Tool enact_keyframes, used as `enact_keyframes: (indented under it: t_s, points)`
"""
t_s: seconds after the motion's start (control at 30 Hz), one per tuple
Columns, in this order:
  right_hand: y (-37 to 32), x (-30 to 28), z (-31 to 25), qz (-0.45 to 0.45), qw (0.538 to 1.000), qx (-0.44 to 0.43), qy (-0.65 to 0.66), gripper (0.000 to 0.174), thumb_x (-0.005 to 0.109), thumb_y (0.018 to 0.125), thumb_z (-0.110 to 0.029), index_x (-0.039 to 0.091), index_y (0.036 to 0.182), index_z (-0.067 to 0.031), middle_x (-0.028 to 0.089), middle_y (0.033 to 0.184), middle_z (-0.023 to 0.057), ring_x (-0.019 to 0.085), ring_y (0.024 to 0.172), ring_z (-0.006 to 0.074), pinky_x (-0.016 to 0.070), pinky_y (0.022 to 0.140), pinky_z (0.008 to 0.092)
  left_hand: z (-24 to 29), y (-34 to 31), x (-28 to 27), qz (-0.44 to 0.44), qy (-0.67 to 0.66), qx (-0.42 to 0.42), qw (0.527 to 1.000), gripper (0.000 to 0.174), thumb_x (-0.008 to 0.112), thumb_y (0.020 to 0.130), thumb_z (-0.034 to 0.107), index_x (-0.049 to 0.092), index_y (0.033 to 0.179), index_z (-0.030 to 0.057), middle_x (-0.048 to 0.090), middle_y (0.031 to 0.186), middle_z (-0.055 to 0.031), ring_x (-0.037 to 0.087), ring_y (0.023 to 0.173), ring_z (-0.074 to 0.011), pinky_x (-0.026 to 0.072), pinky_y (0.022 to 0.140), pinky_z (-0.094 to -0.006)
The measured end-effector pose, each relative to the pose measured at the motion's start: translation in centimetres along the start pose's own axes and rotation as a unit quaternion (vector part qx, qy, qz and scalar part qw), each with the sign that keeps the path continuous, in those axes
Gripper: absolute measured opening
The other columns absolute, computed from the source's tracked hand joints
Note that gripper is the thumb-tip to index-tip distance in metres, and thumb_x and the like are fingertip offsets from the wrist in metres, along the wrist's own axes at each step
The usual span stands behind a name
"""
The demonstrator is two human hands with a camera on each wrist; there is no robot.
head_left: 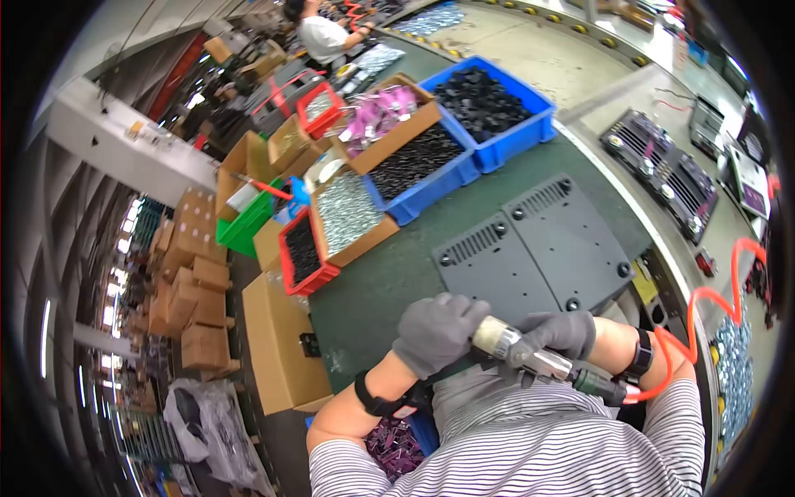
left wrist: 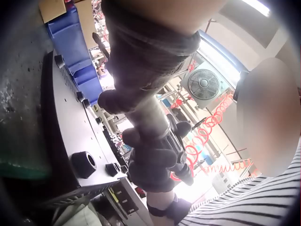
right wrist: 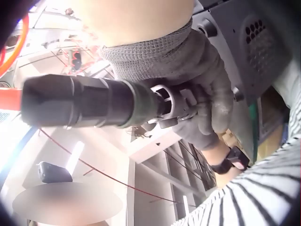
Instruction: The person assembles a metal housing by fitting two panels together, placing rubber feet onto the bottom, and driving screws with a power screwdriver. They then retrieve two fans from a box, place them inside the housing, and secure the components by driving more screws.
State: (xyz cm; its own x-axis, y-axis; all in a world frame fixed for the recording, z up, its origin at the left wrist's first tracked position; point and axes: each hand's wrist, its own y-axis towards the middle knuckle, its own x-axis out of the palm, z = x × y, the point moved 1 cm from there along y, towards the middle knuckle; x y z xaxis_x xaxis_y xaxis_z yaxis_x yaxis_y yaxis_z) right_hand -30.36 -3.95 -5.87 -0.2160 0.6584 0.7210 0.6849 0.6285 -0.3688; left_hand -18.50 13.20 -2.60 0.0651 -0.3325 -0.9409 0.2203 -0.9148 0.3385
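Note:
Both hands wear grey knit gloves and hold one pneumatic screwdriver crosswise in front of the striped shirt. My left hand grips its pale front end. Curled around the metal body is my right hand, beside the black rear end where an orange air hose joins. The left wrist view shows the left glove and right glove close together along the tool. Just beyond the hands, two dark grey metal cases with round black feet and vent slots lie side by side on the green bench.
Blue bins of black parts stand at the back of the bench. Nearby are a cardboard box of screws, a red bin and pink-purple parts. An open carton sits left. Another person works beyond.

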Motion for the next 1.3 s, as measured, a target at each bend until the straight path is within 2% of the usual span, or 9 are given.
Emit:
enact_keyframes:
  t_s: [0.1,0.17,0.33,0.5,0.53,0.67,0.83,0.9,1.3]
  points:
    - [1.3,0.5,-1.1,0.079,0.978,-0.117,-0.152,0.040,0.068,0.075,-0.015,0.054,0.109,0.0010,0.059,0.083,0.0038,0.057,0.069,0.0102,0.0475,0.060,0.0233,-2.6,0.9,-0.4,-0.055,0.020,-0.015,0.998,0.030,0.068,0.065,0.020,0.064,0.094,0.0156,0.055,0.069,-0.0049,0.057,0.065,-0.0243,0.0467,0.055,-0.0357]
    - [1.3,-0.1,-1.8,0.144,0.968,-0.142,-0.152,0.035,0.067,0.075,-0.014,0.054,0.103,0.0004,0.058,0.080,0.0047,0.057,0.064,0.0115,0.0475,0.055,0.0249,-7.2,1.3,-0.1,0.039,-0.147,-0.146,0.978,0.031,0.066,0.072,0.020,0.062,0.102,0.0119,0.062,0.080,-0.0072,0.061,0.075,-0.0251,0.0501,0.065,-0.0340]
    - [0.4,-1.0,-3.2,0.202,0.963,-0.175,-0.032,0.037,0.065,0.073,-0.020,0.053,0.102,0.0000,0.060,0.074,0.0085,0.058,0.055,0.0142,0.0473,0.048,0.0254,-20.3,1.7,-2.4,-0.014,-0.195,-0.430,0.881,0.047,0.060,0.086,0.035,0.053,0.125,0.0095,0.062,0.111,-0.0127,0.058,0.103,-0.0211,0.0456,0.087,-0.0328]
    - [0.1,-3.2,-3.9,0.223,0.956,-0.147,-0.122,0.035,0.068,0.071,-0.016,0.054,0.099,0.0001,0.059,0.073,0.0074,0.058,0.055,0.0140,0.0472,0.048,0.0257,-26.1,0.5,-0.8,0.096,-0.584,-0.472,0.653,0.064,0.044,0.093,0.043,0.025,0.143,0.0079,0.027,0.145,-0.0194,0.027,0.134,-0.0328,0.0275,0.106,-0.0462]
    - [0.1,-3.6,-3.7,0.245,0.941,-0.163,-0.169,0.034,0.069,0.070,-0.015,0.054,0.098,0.0001,0.059,0.073,0.0070,0.058,0.055,0.0139,0.0474,0.048,0.0259,-26.0,0.5,-1.0,0.152,-0.592,-0.495,0.618,0.057,0.043,0.092,0.028,0.027,0.140,0.0017,0.037,0.138,-0.0215,0.042,0.124,-0.0324,0.0380,0.100,-0.0425]
    - [0.2,-4.0,-4.0,0.268,0.940,-0.172,-0.119,0.034,0.067,0.070,-0.014,0.052,0.097,-0.0003,0.058,0.073,0.0066,0.059,0.056,0.0149,0.0486,0.049,0.0269,-27.7,-2.0,-1.8,0.163,-0.569,-0.441,0.675,0.046,0.047,0.082,0.004,0.045,0.128,0.0019,0.060,0.108,-0.0108,0.064,0.085,-0.0216,0.0525,0.066,-0.0250]
    - [0.0,-4.8,-3.6,0.278,0.938,-0.204,-0.031,0.044,0.066,0.068,-0.017,0.051,0.104,0.0015,0.059,0.072,0.0093,0.059,0.054,0.0166,0.0494,0.049,0.0279,-30.8,-7.9,-2.3,0.032,-0.046,-0.513,0.856,0.036,0.060,0.085,0.025,0.060,0.114,0.0044,0.065,0.108,-0.0142,0.063,0.100,-0.0271,0.0496,0.085,-0.0341]
    - [0.2,-4.9,-3.5,0.280,0.938,-0.200,-0.033,0.045,0.065,0.067,-0.018,0.051,0.105,0.0019,0.059,0.072,0.0099,0.058,0.053,0.0172,0.0494,0.049,0.0279,-30.3,-9.3,-0.8,-0.189,0.055,-0.565,0.801,0.044,0.059,0.085,0.038,0.059,0.117,0.0091,0.063,0.112,-0.0175,0.058,0.108,-0.0305,0.0441,0.094,-0.0375]
    - [0.6,-4.7,-3.3,0.319,0.923,-0.199,-0.085,0.051,0.065,0.061,-0.019,0.051,0.105,0.0024,0.058,0.069,0.0107,0.057,0.051,0.0173,0.0479,0.047,0.0263,-29.5,-11.6,-0.5,0.053,-0.107,-0.602,0.790,0.028,0.059,0.087,0.029,0.066,0.103,0.0080,0.068,0.087,-0.0099,0.064,0.084,-0.0213,0.0466,0.078,-0.0336]
